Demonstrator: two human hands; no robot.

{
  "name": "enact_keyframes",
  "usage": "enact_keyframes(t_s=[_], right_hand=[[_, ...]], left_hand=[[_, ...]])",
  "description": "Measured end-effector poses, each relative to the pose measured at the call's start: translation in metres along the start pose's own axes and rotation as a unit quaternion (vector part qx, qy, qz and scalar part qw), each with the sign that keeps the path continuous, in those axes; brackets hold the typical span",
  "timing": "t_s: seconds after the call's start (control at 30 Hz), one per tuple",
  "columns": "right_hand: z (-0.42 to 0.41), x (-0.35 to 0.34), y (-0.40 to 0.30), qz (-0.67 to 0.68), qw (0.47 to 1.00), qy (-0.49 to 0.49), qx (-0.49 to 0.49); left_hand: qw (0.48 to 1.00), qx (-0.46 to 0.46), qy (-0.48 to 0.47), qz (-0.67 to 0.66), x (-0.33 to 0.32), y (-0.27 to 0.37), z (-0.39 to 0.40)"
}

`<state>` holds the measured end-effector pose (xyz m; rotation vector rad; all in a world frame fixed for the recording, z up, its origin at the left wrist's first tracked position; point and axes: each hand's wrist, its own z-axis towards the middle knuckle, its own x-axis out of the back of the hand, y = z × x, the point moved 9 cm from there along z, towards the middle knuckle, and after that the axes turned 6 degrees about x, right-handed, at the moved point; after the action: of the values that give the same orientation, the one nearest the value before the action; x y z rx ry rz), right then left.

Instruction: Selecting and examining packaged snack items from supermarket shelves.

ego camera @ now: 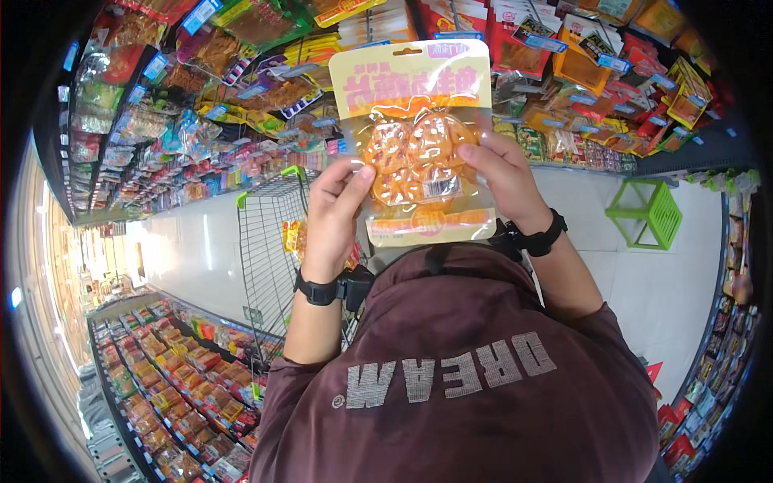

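A large flat snack pouch (pixel 416 151) is held up in front of my chest, cream at both ends with a clear window in its middle. Through the window show several orange-brown, glossy pieces of food and a barcode label. My left hand (pixel 338 199) pinches one side edge, its thumb lying on the front. At the opposite edge my right hand (pixel 504 175) grips the pouch, also thumb in front. The fingers behind the pouch are partly hidden. Both wrists wear black straps. The pouch's top, with a hang hole, points towards the shelves.
A wire shopping cart (pixel 272 241) with green corners stands at my left, holding a yellow packet (pixel 294 236). Hanging snack packets (pixel 278 90) fill the racks ahead. A green plastic stool (pixel 649 214) sits on the pale tiled floor at right. Another shelf of packets (pixel 181 374) is behind left.
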<state>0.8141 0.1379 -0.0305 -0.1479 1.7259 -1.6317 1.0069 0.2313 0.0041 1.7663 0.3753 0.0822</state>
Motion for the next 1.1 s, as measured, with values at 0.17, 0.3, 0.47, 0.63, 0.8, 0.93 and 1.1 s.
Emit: enact_keyframes(t_s=[0.17,0.3,0.47,0.63,0.8,0.93,1.1], right_hand=[[-0.002,0.006,0.006,0.059,0.997,0.057,-0.006],[-0.006,0.007,0.013,0.061,0.997,0.009,-0.044],[-0.009,0.000,0.003,0.093,0.995,0.012,-0.033],[-0.011,0.000,0.009,0.050,0.997,-0.006,-0.060],[-0.016,-0.034,0.019,-0.017,0.985,-0.149,-0.085],[-0.012,-0.041,0.040,-0.036,0.987,-0.134,-0.077],[0.000,-0.050,0.052,-0.207,0.970,-0.098,-0.081]], left_hand=[[0.987,0.047,-0.065,0.139,-0.002,-0.017,-0.007],[0.984,0.066,-0.115,0.119,-0.012,-0.017,-0.015],[0.992,0.063,-0.093,0.058,-0.018,-0.016,-0.021],[0.997,0.037,-0.066,0.030,-0.021,-0.012,-0.020],[0.997,0.002,-0.034,0.064,-0.004,-0.013,-0.017],[0.990,0.019,-0.056,0.127,0.016,-0.024,-0.021],[0.946,0.009,0.091,0.312,0.056,-0.054,-0.015]])
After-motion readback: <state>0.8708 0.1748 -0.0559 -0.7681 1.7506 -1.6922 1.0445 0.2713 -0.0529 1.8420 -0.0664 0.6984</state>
